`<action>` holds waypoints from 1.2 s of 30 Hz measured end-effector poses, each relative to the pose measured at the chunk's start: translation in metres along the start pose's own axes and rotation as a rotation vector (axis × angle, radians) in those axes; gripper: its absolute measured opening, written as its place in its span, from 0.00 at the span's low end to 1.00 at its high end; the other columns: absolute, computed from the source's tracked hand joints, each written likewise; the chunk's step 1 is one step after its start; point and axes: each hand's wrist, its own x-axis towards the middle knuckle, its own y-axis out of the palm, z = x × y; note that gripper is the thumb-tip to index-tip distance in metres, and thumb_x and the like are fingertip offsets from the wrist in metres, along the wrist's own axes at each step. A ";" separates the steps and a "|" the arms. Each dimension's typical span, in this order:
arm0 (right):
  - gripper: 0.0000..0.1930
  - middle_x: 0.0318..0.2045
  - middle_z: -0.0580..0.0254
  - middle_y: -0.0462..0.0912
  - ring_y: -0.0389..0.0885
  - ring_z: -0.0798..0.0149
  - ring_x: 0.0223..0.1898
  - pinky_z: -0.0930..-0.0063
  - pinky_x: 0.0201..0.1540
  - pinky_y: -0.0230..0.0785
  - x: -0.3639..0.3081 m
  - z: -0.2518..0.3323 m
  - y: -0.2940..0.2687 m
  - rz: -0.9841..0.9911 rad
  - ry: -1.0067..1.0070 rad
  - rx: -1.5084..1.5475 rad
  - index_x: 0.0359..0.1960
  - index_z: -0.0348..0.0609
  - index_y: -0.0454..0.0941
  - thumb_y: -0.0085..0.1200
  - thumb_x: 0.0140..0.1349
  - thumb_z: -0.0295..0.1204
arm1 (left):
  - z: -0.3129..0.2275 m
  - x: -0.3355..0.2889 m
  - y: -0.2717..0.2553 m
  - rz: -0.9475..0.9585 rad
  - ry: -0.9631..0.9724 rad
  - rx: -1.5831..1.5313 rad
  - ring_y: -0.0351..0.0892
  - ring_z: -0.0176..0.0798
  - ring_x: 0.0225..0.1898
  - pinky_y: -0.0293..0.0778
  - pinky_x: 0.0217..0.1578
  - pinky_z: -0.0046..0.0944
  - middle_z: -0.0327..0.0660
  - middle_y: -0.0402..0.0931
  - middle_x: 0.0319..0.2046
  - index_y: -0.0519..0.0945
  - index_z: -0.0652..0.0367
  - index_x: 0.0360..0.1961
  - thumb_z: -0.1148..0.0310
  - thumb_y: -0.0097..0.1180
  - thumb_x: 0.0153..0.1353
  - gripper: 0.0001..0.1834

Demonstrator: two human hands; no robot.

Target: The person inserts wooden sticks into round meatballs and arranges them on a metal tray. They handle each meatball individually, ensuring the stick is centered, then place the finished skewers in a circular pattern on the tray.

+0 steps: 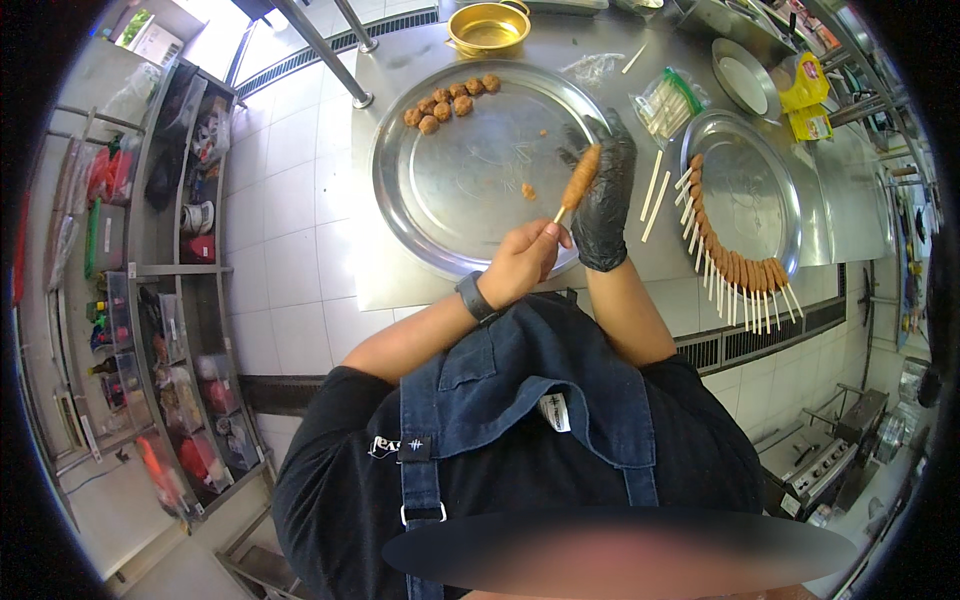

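Note:
My left hand [529, 255], bare with a dark wristband, pinches the lower end of a wooden stick. Around the stick's upper part is a long brown minced-meat skewer [581, 178], tilted up to the right. Beside and behind it is my right hand [612, 195] in a black glove, palm toward the meat, fingers apart. I cannot tell whether the glove touches the meat. Both hands are over the right side of a large round steel tray [450, 215]. Several meatballs [440, 104] sit at that tray's far left, and small meat crumbs [528, 191] lie near its middle.
To the right, a second steel tray [745, 180] holds a curved row of finished skewers [722, 250], sticks outward. Between the trays lie loose wooden sticks [656, 205] and a bag of sticks [668, 105]. A gold pot [488, 28] and a pan [742, 78] stand farther back.

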 end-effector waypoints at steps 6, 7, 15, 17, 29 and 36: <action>0.22 0.42 0.55 0.79 0.81 0.60 0.41 0.69 0.43 0.76 0.006 -0.004 -0.016 0.209 0.410 0.439 0.56 0.37 0.69 0.45 0.67 0.40 | -0.013 0.002 -0.009 0.143 -0.200 -0.378 0.48 0.23 0.15 0.48 0.16 0.26 0.25 0.51 0.15 0.71 0.58 0.35 0.57 0.36 0.72 0.17; 0.21 0.40 0.57 0.81 0.82 0.61 0.40 0.72 0.41 0.77 0.007 -0.008 -0.018 0.165 0.495 0.476 0.53 0.36 0.71 0.48 0.66 0.40 | -0.014 0.002 -0.009 0.150 -0.201 -0.377 0.48 0.23 0.15 0.47 0.16 0.26 0.25 0.51 0.15 0.71 0.58 0.35 0.57 0.36 0.72 0.17; 0.15 0.28 0.66 0.77 0.74 0.69 0.26 0.77 0.30 0.69 0.014 -0.024 -0.020 -0.020 0.588 0.491 0.49 0.41 0.73 0.50 0.66 0.35 | -0.018 0.006 -0.017 0.150 -0.239 -0.345 0.47 0.23 0.14 0.47 0.15 0.26 0.25 0.51 0.15 0.71 0.57 0.33 0.57 0.36 0.72 0.17; 0.16 0.33 0.63 0.81 0.79 0.67 0.30 0.75 0.33 0.73 0.020 -0.026 -0.024 0.202 0.532 0.568 0.50 0.41 0.73 0.50 0.66 0.36 | -0.018 0.008 -0.019 0.159 -0.248 -0.352 0.47 0.22 0.14 0.47 0.15 0.26 0.25 0.51 0.15 0.71 0.57 0.32 0.57 0.36 0.72 0.17; 0.19 0.39 0.58 0.82 0.82 0.64 0.38 0.75 0.40 0.75 0.031 -0.021 -0.025 -0.014 0.430 0.488 0.50 0.36 0.73 0.46 0.68 0.40 | -0.018 0.013 -0.024 0.177 -0.295 -0.387 0.47 0.22 0.14 0.46 0.14 0.26 0.25 0.51 0.15 0.71 0.56 0.32 0.58 0.37 0.72 0.16; 0.19 0.30 0.67 0.79 0.76 0.70 0.29 0.75 0.34 0.71 0.027 -0.022 -0.025 0.080 0.387 0.392 0.54 0.38 0.71 0.46 0.68 0.38 | -0.021 0.011 -0.026 0.206 -0.309 -0.451 0.47 0.22 0.14 0.46 0.13 0.25 0.25 0.50 0.14 0.71 0.56 0.30 0.57 0.37 0.72 0.17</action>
